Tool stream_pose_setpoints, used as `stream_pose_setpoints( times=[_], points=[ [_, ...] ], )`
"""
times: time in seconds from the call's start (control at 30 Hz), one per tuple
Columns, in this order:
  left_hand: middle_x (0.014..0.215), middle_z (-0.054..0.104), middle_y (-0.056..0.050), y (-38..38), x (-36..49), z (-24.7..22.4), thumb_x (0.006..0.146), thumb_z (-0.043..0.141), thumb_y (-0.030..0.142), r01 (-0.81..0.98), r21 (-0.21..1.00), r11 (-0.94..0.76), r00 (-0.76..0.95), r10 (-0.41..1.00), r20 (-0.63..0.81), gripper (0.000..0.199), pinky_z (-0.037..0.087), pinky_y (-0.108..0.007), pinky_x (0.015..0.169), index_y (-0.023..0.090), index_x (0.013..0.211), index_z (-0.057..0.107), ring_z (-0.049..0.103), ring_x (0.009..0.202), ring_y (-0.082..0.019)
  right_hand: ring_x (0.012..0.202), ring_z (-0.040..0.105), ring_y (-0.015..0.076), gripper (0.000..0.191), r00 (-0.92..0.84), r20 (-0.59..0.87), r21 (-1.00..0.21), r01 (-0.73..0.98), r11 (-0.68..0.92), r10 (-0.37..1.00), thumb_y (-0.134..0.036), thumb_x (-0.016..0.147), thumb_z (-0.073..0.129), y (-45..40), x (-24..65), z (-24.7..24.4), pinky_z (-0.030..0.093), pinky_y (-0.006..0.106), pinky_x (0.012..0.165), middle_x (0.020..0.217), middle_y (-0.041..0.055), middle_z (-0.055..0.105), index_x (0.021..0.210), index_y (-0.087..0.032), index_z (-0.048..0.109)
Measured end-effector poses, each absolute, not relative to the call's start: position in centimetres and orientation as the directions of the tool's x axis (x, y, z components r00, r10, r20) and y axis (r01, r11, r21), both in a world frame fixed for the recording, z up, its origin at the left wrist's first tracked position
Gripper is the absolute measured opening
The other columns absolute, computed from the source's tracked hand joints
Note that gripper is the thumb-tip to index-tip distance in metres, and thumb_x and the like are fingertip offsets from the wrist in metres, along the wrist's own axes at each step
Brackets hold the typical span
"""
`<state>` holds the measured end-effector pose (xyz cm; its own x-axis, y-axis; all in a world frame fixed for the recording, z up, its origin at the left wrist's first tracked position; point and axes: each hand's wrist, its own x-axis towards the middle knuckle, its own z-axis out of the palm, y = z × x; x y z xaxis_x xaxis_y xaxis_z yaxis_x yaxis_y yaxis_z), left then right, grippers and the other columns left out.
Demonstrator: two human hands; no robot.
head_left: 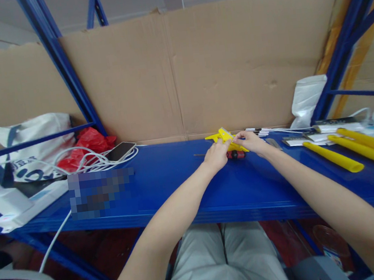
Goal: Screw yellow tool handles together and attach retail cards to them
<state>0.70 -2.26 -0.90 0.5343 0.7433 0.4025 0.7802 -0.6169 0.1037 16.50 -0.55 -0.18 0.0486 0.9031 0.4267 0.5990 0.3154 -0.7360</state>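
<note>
Near the back of the blue table, my left hand (216,154) is closed on a yellow plastic tool head (222,133) with a pale strip along one edge. My right hand (251,142) is at the right side of this yellow piece, thumb and fingertips pinched together. What lies between those fingertips is too small to make out. Just below both hands, a screwdriver (236,154) with a red and black handle lies on the table, its thin shaft pointing left. A flat grey metal strip (274,144) rests right of my right hand.
Several yellow tubes (334,157) lie at the right, near small flat packs (301,140) and a white pouch (307,98). At left are a phone (121,151), white cables, a red plastic bag (87,145), a cloth bag (37,142) and a power strip (41,203). Cardboard (225,62) stands behind.
</note>
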Motion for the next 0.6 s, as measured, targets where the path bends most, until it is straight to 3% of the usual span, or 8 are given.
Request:
stream_pose_setpoints(
  times=[0.17,0.33,0.6],
  points=[
    [0.122,0.048,-0.016,-2.3,0.7,-0.8,0.081,0.039,0.005,0.774,0.093,-0.626,0.543,0.733,0.411,0.054,0.045,-0.040,0.088,0.018,0.133,0.040,0.054,0.106,-0.026,0.068,0.051,0.0132,0.006,0.075,0.411,-0.771,0.561,0.302,0.909,-0.021,0.065,0.056,-0.5,16.3,-0.2,0.043,0.030,0.074,0.064,-0.0012,0.055,0.061,-0.017,0.053],
    [0.123,0.048,-0.013,-2.2,0.7,-0.8,0.081,0.040,0.006,0.785,0.108,-0.609,0.524,0.748,0.407,0.054,0.044,-0.038,0.089,0.021,0.133,0.040,0.054,0.105,-0.024,0.064,0.050,0.0115,0.005,0.099,0.353,-0.844,0.462,0.271,0.931,-0.018,0.066,0.055,-0.3,15.9,-0.2,0.044,0.028,0.071,0.062,-0.0030,0.052,0.064,-0.018,0.050],
    [0.120,0.050,-0.014,-2.2,0.7,-0.7,0.079,0.042,0.006,0.765,0.177,-0.619,0.507,0.749,0.427,0.053,0.044,-0.041,0.089,0.021,0.130,0.043,0.054,0.105,-0.026,0.070,0.056,0.0123,0.015,0.182,0.255,-0.925,0.332,0.185,0.949,-0.016,0.069,0.054,-1.0,14.9,0.1,0.046,0.027,0.068,0.074,-0.0009,0.057,0.078,-0.020,0.044]
  ],
)
